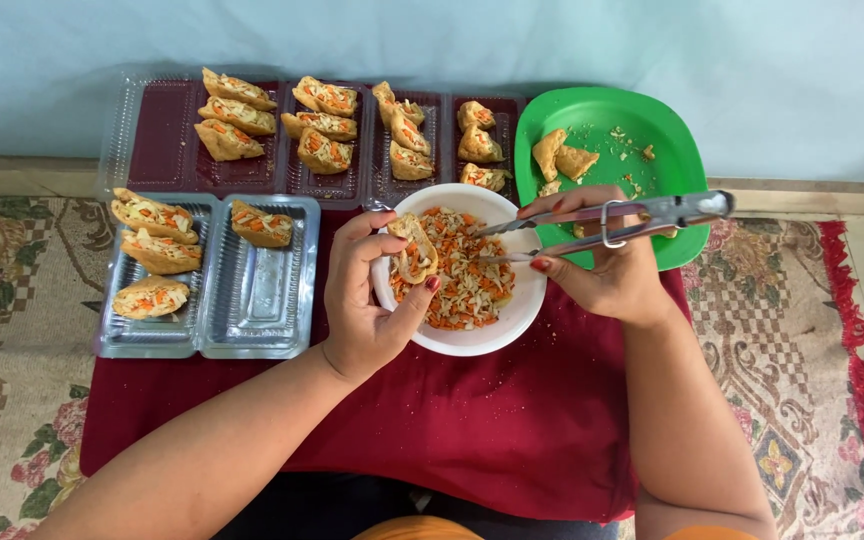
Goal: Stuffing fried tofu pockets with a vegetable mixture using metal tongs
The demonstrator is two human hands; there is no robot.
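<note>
Head view: over the white bowl (462,335) of shredded filling, left hand (367,300) pinches a stuffed tofu pocket (414,250) at the bowl's left rim, right hand (607,270) grips metal tongs (602,215), tips nearly closed inside the bowl.

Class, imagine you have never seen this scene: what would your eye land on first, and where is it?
First, the white bowl of shredded orange-and-white filling at centre, where the left hand holds a tofu pouch and the right hand works metal tongs. Next, the bright green plate at upper right and rows of filled pouches in trays behind.
</note>
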